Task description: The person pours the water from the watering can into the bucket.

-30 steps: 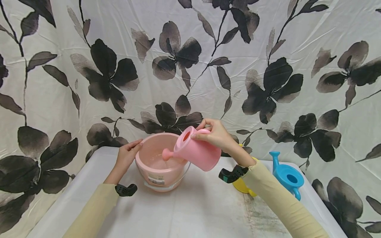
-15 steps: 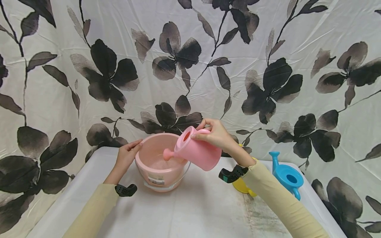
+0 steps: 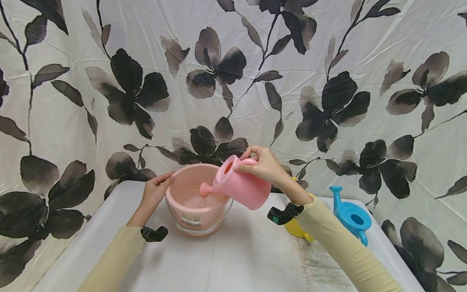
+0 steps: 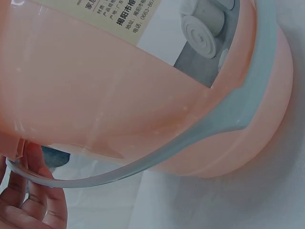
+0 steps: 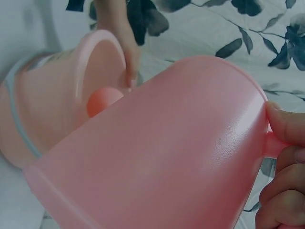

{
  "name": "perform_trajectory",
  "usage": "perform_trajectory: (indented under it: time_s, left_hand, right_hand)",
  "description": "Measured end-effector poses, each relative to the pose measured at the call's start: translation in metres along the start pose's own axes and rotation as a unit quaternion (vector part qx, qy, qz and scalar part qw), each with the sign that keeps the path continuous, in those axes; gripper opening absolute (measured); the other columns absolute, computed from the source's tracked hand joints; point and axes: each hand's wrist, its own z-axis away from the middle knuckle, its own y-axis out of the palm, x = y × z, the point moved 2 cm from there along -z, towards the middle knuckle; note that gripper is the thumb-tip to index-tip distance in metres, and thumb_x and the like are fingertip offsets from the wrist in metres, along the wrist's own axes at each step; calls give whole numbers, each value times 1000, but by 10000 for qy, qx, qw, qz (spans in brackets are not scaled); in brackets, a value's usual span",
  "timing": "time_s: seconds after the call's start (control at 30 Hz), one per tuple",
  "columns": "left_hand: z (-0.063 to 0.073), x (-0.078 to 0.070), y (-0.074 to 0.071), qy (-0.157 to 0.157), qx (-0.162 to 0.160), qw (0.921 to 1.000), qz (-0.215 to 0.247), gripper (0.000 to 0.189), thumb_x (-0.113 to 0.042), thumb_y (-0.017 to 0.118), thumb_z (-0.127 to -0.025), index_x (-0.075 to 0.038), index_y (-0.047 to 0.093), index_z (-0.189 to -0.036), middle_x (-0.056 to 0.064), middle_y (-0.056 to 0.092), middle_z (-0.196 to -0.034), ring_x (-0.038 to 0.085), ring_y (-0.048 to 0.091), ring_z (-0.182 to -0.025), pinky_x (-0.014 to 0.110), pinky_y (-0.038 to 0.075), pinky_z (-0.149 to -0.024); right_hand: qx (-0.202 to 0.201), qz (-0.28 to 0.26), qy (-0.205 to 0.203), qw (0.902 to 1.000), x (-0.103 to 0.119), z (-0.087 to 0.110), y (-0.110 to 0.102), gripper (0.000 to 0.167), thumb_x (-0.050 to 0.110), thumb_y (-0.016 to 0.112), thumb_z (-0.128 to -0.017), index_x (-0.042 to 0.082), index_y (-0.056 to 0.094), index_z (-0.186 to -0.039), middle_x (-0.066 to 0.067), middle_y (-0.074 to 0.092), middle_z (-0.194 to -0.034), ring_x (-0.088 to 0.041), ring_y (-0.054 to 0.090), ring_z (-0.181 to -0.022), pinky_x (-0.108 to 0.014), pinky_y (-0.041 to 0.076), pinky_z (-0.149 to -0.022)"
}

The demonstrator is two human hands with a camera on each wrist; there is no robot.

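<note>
A pink bucket [image 3: 213,211] with a paper label [image 3: 191,220] and a pale grey handle [image 4: 190,137] stands on the table. My left hand [image 3: 155,194] holds its rim at the left side; in the left wrist view the fingers [image 4: 35,202] curl at the rim beside the handle's end. By its handle, my right hand [image 3: 265,167] grips a pink watering can [image 3: 245,190]. The can is tilted left, its round spout head [image 3: 206,190] inside the bucket's mouth. A little water appears to lie in the bucket. The right wrist view shows the thumb [image 5: 286,125] pressed on the can's handle.
A blue watering can [image 3: 351,215] stands at the table's right side. Behind the right forearm, a yellow object [image 3: 294,228] is mostly hidden. The white table [image 3: 233,259] has a brownish stain at front right. Floral cloth [image 3: 146,32] hangs behind.
Both hands, the bucket and the tilted can hold nearly the same positions. A faint stream below the spout, seen a second ago, is hard to make out now.
</note>
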Motion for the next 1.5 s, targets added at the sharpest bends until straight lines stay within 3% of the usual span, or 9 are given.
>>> perform_trajectory:
  time_s: [0.77, 1.17, 1.5]
  left_hand:
    - [1, -1, 1, -91, 4, 10000, 19, 47, -34, 51, -99, -6, 52, -138, 14, 53, -141, 26, 53, -124, 1, 43, -76]
    - [1, -1, 0, -67, 18, 10000, 2, 48, -35, 50, -100, -6, 51, -138, 15, 53, -140, 27, 54, -122, 3, 45, -77]
    - [2, -2, 1, -77, -16, 10000, 2, 48, -34, 51, -99, -6, 52, -138, 16, 54, -139, 16, 57, -112, 2, 45, -75]
  right_hand:
    - [48, -4, 7, 10000, 1, 0, -1, 25, 15, 79, -77, 3, 60, -86, 0, 65, -60, -15, 60, -56, -27, 52, -54]
    - [78, 41, -93, 9999, 3, -1, 0, 25, 15, 79, -76, 3, 59, -86, -8, 70, -68, -17, 63, -60, -29, 55, -56]
    - [70, 145, -84, 9998, 6, -3, 0, 25, 16, 80, -76, 4, 61, -86, -2, 67, -61, -14, 61, -58, -27, 52, -55]
